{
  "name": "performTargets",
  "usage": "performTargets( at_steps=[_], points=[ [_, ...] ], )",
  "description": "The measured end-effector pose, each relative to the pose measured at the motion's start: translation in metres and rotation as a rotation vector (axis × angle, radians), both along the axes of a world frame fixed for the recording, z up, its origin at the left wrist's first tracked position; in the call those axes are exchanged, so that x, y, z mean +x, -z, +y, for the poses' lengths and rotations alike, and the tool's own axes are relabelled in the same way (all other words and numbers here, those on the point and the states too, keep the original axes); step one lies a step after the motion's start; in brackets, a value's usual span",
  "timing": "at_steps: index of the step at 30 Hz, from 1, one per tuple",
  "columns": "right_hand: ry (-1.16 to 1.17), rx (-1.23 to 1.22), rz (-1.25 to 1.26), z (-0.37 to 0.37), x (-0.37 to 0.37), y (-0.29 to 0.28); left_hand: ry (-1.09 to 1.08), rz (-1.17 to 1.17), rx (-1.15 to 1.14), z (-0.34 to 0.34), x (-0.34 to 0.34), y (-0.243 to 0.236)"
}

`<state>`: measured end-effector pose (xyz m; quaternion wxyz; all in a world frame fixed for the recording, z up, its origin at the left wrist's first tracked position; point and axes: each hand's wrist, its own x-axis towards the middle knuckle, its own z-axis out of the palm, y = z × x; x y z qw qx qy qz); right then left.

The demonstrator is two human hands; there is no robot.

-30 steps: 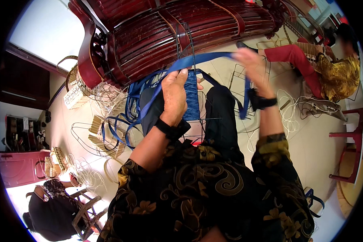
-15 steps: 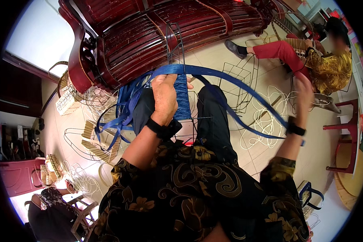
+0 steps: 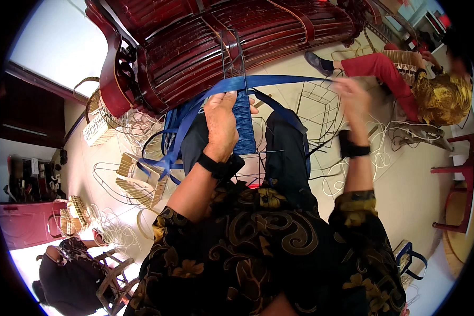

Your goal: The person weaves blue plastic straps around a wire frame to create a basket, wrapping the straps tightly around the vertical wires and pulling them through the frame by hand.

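Between my knees is a wire basket frame (image 3: 243, 63) with a panel woven in blue flat strap (image 3: 246, 134). My left hand (image 3: 221, 124) is closed round the panel's left side, thumb on top, with fingertips showing past its right edge. A length of blue strap (image 3: 282, 80) runs from beside my left thumb across the wires to the right. My right hand (image 3: 354, 100), smeared by motion, is closed on that strap and holds it taut. More loose blue strap (image 3: 181, 134) hangs in a bundle over my left knee, and a further strand drapes over my right knee.
A dark red wooden bench (image 3: 195, 58) stands just ahead. Bare wire frames (image 3: 321, 110) and white cord (image 3: 374, 163) lie on the floor at right. Part-woven baskets (image 3: 139, 181) sit at left. One person (image 3: 442, 97) sits at far right, another (image 3: 71, 276) at lower left.
My right hand has moved left and up, and the strap that sagged in a wide loop is now straighter. My left hand keeps its hold on the panel.
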<state>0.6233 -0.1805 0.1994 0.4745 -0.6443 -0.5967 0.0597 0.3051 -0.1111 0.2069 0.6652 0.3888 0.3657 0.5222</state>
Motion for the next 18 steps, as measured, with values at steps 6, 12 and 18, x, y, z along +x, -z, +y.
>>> performTargets(
  at_steps=[6, 12, 18],
  points=[
    [1.529, -0.762, -0.879, -0.412, 0.356, 0.013, 0.1, -0.049, -0.072, 0.007, 0.011, 0.005],
    [1.14, -0.45, -0.492, -0.26, 0.238, -0.014, 0.023, -0.017, -0.062, -0.002, 0.005, 0.0],
    [-0.101, -0.161, 0.045, 0.0, -0.036, -0.015, 0.056, -0.002, 0.002, 0.0, 0.009, -0.001]
  ],
)
